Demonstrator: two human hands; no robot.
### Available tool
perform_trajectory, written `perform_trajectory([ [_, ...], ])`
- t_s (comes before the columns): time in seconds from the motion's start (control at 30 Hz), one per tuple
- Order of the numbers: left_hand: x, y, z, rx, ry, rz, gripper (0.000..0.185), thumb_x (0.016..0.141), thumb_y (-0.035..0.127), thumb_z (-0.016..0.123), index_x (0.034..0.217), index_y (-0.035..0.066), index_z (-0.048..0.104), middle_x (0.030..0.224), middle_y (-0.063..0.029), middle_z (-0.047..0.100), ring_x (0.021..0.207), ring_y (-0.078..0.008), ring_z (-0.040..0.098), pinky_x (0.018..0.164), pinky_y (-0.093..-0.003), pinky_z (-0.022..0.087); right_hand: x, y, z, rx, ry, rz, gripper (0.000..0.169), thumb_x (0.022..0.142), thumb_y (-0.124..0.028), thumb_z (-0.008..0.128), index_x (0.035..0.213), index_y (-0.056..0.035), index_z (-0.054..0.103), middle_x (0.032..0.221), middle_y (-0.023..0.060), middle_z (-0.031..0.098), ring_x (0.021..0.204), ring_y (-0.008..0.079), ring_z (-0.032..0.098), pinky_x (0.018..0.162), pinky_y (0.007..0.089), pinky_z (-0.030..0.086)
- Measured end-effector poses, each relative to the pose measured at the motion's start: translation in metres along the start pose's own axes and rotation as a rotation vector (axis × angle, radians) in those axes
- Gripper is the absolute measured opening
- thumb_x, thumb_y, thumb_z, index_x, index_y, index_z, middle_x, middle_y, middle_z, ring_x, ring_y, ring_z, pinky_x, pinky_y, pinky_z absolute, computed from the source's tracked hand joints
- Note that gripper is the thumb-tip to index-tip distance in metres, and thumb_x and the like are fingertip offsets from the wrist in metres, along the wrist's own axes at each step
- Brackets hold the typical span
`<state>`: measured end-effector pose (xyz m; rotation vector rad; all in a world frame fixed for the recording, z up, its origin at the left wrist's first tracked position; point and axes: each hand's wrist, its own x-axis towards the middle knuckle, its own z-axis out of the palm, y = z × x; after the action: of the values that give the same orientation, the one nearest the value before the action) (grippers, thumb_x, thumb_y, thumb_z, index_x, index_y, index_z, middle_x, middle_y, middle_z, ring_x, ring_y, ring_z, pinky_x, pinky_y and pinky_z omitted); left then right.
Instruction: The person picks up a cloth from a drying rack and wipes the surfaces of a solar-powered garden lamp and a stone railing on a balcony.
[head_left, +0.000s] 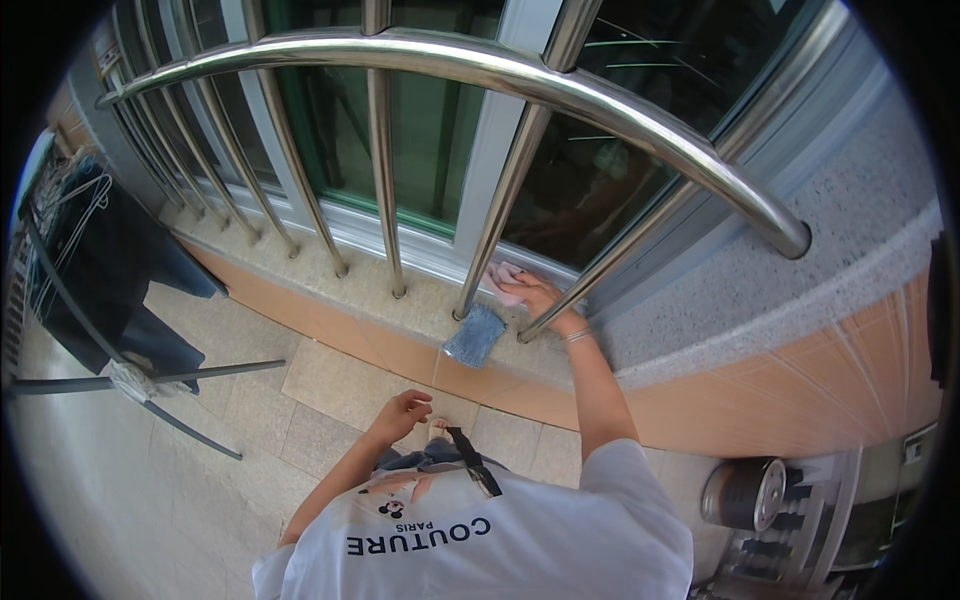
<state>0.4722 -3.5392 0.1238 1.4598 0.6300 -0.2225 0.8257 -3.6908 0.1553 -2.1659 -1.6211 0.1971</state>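
Observation:
My right hand (538, 294) reaches between two upright steel bars and presses a crumpled pink cloth (507, 283) against the lower window frame (442, 264). Left of that wrist, a blue textured scrubbing pad or folded cloth (477, 336) lies on the stone sill (365, 292), hanging slightly over its front edge. Nothing shows in my left hand (409, 412), held in front of my body with curled fingers, touching neither sill nor bars. Behind the bars stand the window's glass panes (420, 150).
A curved stainless steel rail (450, 51) with upright bars (382, 180) spans the window. At left, dark clothes (112, 262) and wire hangers (97, 191) hang by a metal rack (210, 371). A speckled stone ledge (697, 330) runs right. A metal drum (742, 493) stands lower right.

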Motion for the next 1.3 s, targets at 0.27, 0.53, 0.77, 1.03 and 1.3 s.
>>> perform_trajectory([
  [0.27,0.048,0.011,-0.012,0.082,-0.046,0.106,0.03,0.09,0.024,0.059,0.116,0.009,0.059,0.096,-0.0047,0.066,0.085,-0.0128,0.063,0.066,-0.0276,0.046,-0.019,-0.021,-0.026,-0.172,0.002,0.48,0.043,0.077,-0.019,0.061,0.121,-0.016,0.062,0.124,0.0093,0.057,0.111,0.0323,0.055,0.091,0.0378,0.047],
  [0.53,0.048,0.026,-0.031,0.118,-0.066,0.019,0.031,0.087,0.02,0.062,0.111,0.001,0.059,0.089,-0.0112,0.065,0.08,-0.0171,0.064,0.073,-0.0287,0.05,0.016,-0.016,-0.036,-0.424,0.386,-0.136,0.041,0.076,-0.012,0.061,0.116,-0.0114,0.06,0.125,0.0056,0.054,0.109,0.0257,0.053,0.087,0.0413,0.045],
  [0.77,0.053,0.019,-0.045,0.165,-0.098,0.047,0.031,0.087,0.021,0.062,0.111,0.0,0.06,0.089,-0.0116,0.065,0.079,-0.0173,0.065,0.072,-0.0288,0.051,0.035,-0.019,-0.01,-0.697,0.135,-0.07,0.034,0.08,-0.013,0.053,0.113,-0.0119,0.061,0.135,0.0034,0.048,0.106,0.0203,0.05,0.087,0.0345,0.038],
  [1.03,0.071,-0.009,-0.054,0.191,-0.147,0.103,0.035,0.086,0.02,0.064,0.115,0.003,0.059,0.09,-0.0082,0.065,0.08,-0.0148,0.063,0.069,-0.028,0.049,-0.042,0.01,-0.002,-0.733,0.281,0.388,0.033,0.08,-0.009,0.052,0.111,-0.0068,0.062,0.127,0.0059,0.053,0.097,0.0226,0.052,0.084,0.0376,0.041],
  [1.3,0.103,0.012,-0.001,-0.046,-0.111,-0.154,0.051,0.083,0.034,0.07,0.117,0.0,0.053,0.104,-0.0076,0.061,0.096,-0.0152,0.059,0.073,-0.0309,0.05,-0.035,-0.031,-0.011,-0.776,0.094,0.703,0.021,0.083,-0.016,0.051,0.096,-0.0089,0.067,0.112,0.0054,0.061,0.101,0.0262,0.054,0.091,0.0431,0.038],
])
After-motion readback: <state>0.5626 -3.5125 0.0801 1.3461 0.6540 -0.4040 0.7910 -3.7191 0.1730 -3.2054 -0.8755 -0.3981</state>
